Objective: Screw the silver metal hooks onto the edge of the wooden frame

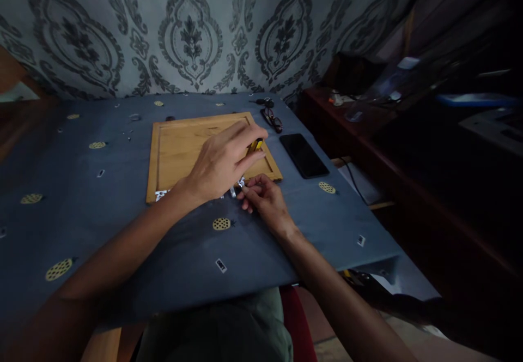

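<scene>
My left hand (223, 160) reaches across my body and wraps its fingers around a yellow-handled tool (256, 145), probably a small screwdriver, held steeply so its tip comes down at the near edge of the wooden tray (175, 149). My right hand (265, 198) rests on the blue cloth of the worktop (122, 225), fingers pinched narrow on a small metal piece (239, 185) right under the tool, steadying it against the tray's edge so it cannot skid. What the piece is, I cannot tell. A phone (303, 155) and a pair of glasses (273, 118) lie just beside the tray, clear of my hands.
</scene>
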